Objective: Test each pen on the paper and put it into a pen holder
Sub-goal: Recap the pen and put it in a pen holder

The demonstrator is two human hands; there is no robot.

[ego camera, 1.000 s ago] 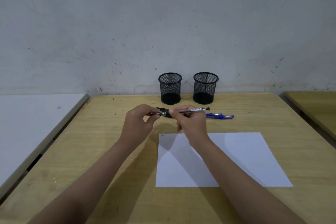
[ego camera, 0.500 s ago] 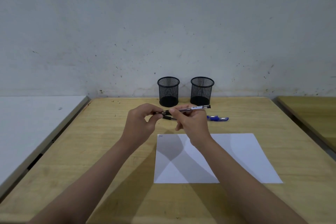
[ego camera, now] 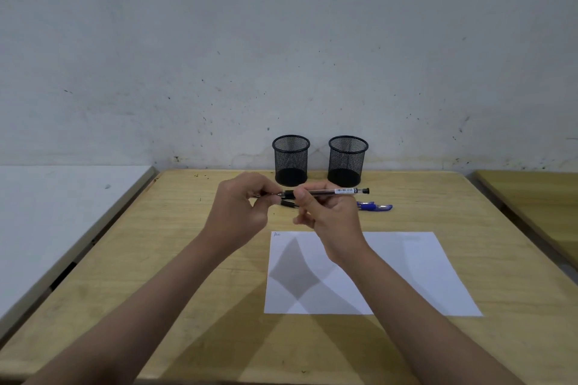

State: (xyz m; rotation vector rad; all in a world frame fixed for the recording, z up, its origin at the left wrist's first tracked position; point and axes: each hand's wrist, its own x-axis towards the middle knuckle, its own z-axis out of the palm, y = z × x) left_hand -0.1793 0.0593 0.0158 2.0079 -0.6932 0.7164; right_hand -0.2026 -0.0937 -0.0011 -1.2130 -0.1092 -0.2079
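Head camera looks down at two hands above a wooden tabletop (ego camera: 187,259). The right hand (ego camera: 328,216) pinches a clear black pen (ego camera: 328,192) near its front end, so the long barrel sticks out to the right of the fingers. The left hand (ego camera: 240,206) pinches the pen's tip end, maybe its cap. A blue pen (ego camera: 375,206) lies behind on the tabletop. White paper (ego camera: 406,275) lies below the hands. Two black mesh pen holders (ego camera: 291,156) stand by the wall.

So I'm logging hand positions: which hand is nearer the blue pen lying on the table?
Right. The right hand sits just beside the blue pen, partly covering its near end; the left hand is farther away, beyond the right hand.
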